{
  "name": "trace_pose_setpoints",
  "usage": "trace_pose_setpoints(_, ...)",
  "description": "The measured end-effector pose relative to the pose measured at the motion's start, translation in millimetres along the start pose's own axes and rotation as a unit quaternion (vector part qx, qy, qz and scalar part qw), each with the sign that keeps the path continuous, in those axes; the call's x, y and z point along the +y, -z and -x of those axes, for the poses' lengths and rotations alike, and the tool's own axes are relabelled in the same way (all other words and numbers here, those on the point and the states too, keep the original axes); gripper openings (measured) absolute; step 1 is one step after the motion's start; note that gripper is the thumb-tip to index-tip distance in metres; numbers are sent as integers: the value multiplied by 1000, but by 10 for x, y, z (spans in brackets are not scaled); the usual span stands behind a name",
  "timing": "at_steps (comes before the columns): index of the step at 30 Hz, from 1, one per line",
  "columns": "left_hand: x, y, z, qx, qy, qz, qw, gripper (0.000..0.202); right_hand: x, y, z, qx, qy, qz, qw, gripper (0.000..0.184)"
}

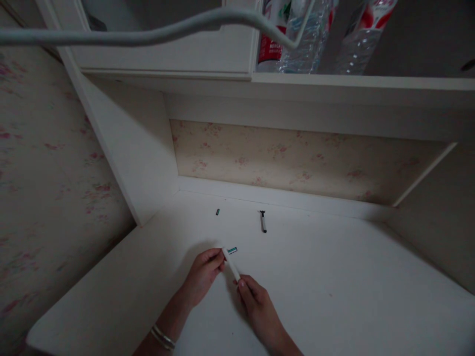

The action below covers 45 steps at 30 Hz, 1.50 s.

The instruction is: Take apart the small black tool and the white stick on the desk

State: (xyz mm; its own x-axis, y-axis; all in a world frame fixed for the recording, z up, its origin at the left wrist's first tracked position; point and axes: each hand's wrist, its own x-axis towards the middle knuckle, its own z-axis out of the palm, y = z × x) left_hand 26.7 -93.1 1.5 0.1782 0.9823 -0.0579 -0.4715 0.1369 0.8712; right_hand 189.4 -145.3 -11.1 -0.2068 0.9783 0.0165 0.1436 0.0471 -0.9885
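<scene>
Both my hands hold a thin white razor handle just above the white desk. My left hand pinches its far end, close to a small teal blade head; I cannot tell whether that head is attached or lying on the desk. My right hand grips the near end with closed fingers. A bracelet sits on my left wrist. Farther back on the desk lie a second razor handle with a dark tip and a small teal cartridge.
The desk sits in a white alcove with a floral back panel and a side wall at left. A shelf above carries plastic bottles. A pale curved bar crosses the top of the view.
</scene>
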Motion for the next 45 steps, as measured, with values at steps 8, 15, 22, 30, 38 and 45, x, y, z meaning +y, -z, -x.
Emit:
trace_pose_setpoints(8,-27,2,-28,13,-2,14,1000,20,70,-11,-15,6,-33,-73,997,39)
trace_pose_setpoints(15,-51,17,-34,10,0,17,1000,20,93,-11,-60,30,-49,-152,987,39)
trace_pose_setpoints(22,-44,5,-28,15,-6,4,1000,20,64,-45,-26,-21,-61,-149,987,41)
trace_pose_setpoints(30,-49,-1,-37,32,1,11,999,23,-2,-40,-37,12,-78,-193,978,44)
trace_pose_setpoints(38,-67,2,-34,25,-29,2,999,20,-46,-60,2,-47,-114,-257,958,44)
trace_pose_setpoints(45,-65,-27,-22,19,-32,20,999,18,-36,-100,14,-68,-105,-289,949,42)
